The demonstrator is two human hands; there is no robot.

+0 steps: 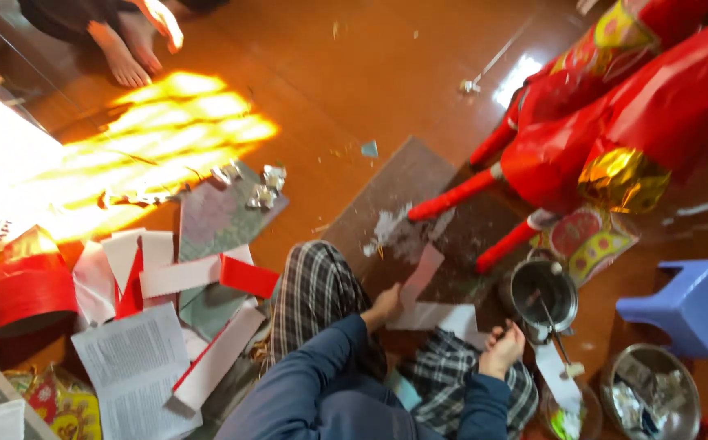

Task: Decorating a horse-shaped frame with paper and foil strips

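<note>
I sit on the wooden floor in plaid trousers and blue sleeves. My left hand [385,306] pinches the lower end of a white paper strip [421,273], which lies over a dark board [419,183] smeared with white paste. My right hand [502,347] rests with curled fingers on my knee, and nothing shows inside it. It sits just left of a small metal pot [543,295] with a thin stick [556,338] leaning out. A white sheet [435,318] lies between my hands.
A large red paper figure [615,106] with gold trim and red legs stands at the upper right. A blue stool [688,305] and a metal bowl of foil scraps [651,395] sit right. Paper strips [183,277], a printed sheet [134,363] and a red cylinder [28,293] lie left. Another person's bare feet [125,49] are top left.
</note>
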